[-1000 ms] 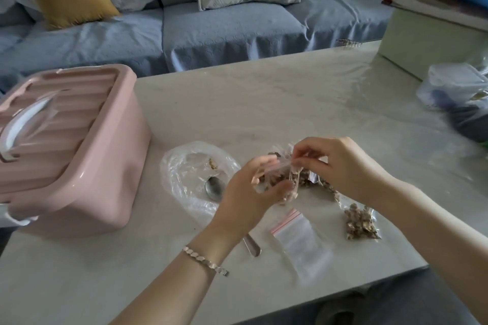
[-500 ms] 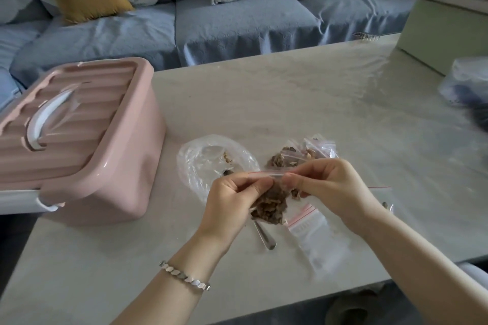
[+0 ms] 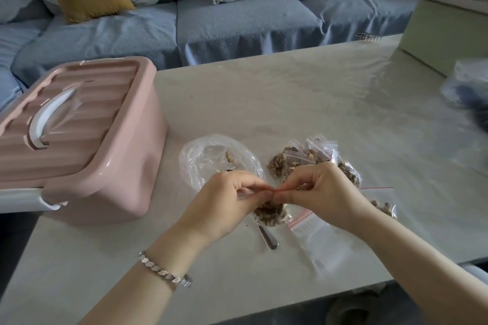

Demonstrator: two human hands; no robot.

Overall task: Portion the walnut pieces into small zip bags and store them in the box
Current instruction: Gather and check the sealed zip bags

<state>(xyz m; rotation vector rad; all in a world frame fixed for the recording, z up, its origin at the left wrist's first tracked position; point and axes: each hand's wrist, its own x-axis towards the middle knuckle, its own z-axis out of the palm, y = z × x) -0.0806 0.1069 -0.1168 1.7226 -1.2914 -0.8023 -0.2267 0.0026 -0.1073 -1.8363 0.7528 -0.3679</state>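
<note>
My left hand (image 3: 224, 200) and my right hand (image 3: 320, 190) both pinch the red zip strip of a small zip bag (image 3: 272, 215) filled with walnut pieces, held just above the table. Several filled zip bags (image 3: 298, 158) lie behind my right hand, and another filled one (image 3: 383, 206) lies to its right. An empty zip bag (image 3: 319, 240) rests flat near the table's front edge. A large clear bag (image 3: 211, 158) with a few walnut crumbs sits behind my left hand. The pink box (image 3: 87, 140) stands at the left with its lid on.
A metal spoon (image 3: 268, 237) lies under the held bag. A pale green box (image 3: 446, 37) and a plastic bag (image 3: 467, 87) sit at the table's right. A blue sofa (image 3: 237, 21) with cushions runs behind the table (image 3: 290, 92).
Both hands lowered the filled bag and their fingertips drew together along its zip strip. The camera shifted left and down.
</note>
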